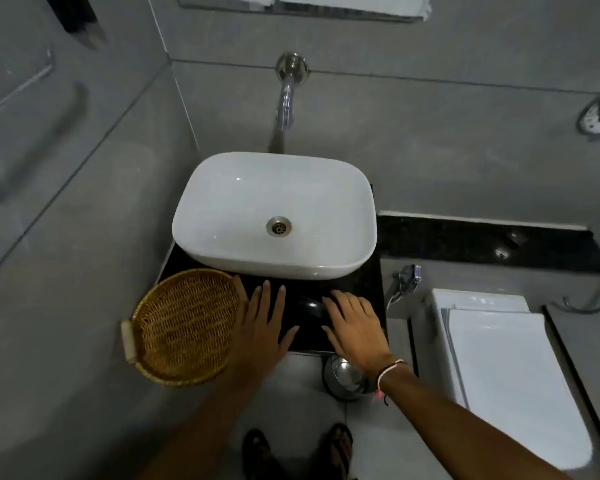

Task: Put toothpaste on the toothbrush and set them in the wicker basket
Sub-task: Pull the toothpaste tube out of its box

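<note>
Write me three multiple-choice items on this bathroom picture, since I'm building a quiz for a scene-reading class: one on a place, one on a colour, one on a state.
1. Where does the wicker basket sit?
A. inside the basin
B. on the counter's left front corner, overhanging its edge
C. on the toilet lid

2. What colour is the counter under the basin?
A. black
B. white
C. red

3. What are the hands doing?
A. squeezing a tube
B. lying flat and open on the counter
C. lifting the basket

Answers: 1 B, the basket rests at the counter's left front corner, beside the left hand. 2 A, the slab shows dark and glossy around the white basin. 3 B, the left hand and the right hand lie with fingers spread, holding nothing.
</note>
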Tool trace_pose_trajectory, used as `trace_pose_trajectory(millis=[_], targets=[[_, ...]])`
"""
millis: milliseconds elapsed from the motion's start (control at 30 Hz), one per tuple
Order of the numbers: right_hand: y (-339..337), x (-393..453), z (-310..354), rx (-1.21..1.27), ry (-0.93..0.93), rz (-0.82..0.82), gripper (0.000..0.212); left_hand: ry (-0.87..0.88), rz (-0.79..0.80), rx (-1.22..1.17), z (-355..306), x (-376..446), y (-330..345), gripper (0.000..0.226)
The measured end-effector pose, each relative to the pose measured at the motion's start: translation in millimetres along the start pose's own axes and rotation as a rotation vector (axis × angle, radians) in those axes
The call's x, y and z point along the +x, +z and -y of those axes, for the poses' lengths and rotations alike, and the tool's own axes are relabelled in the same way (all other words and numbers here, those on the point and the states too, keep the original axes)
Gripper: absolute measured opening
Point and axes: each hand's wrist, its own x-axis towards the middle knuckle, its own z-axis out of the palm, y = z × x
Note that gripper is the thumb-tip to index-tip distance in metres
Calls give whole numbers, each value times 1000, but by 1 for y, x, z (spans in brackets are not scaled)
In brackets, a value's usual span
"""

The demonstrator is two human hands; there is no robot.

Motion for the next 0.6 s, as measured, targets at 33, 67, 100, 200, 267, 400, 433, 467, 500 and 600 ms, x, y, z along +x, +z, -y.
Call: trace_pose_trajectory(millis=[33,67,100,200,267,400,433,467,500,600], targets=[[2,3,0,8,5,20,62,-13,26,-4,0,0,1,76],[4,4,-1,25,28,31,63,-18,38,-14,1,1,0,76],[8,4,-2,28,48,49,64,-7,21,-7,2,0,2,75],[14,3,-5,21,87,178,63,30,-27,-2,3,-3,3,74],[15,2,-7,24,98,221,64,43,-44,8,3,-2,0,73],[10,-8,-9,30,86,174,72,61,-73,-85,-2,0,-9,66],[6,-11,-10,16,76,142,75,67,-93,-136,-3,0,-11,62],[3,-13,-12,15,62,88,76,61,-114,-212,-4,1,-13,58],[-2,-15,-14,26,43,42,75,26,-117,-333,-6,3,-14,53],[-17,-15,-26,47,-46,-101,69,-260,11,-946,-12,12,-19,45]])
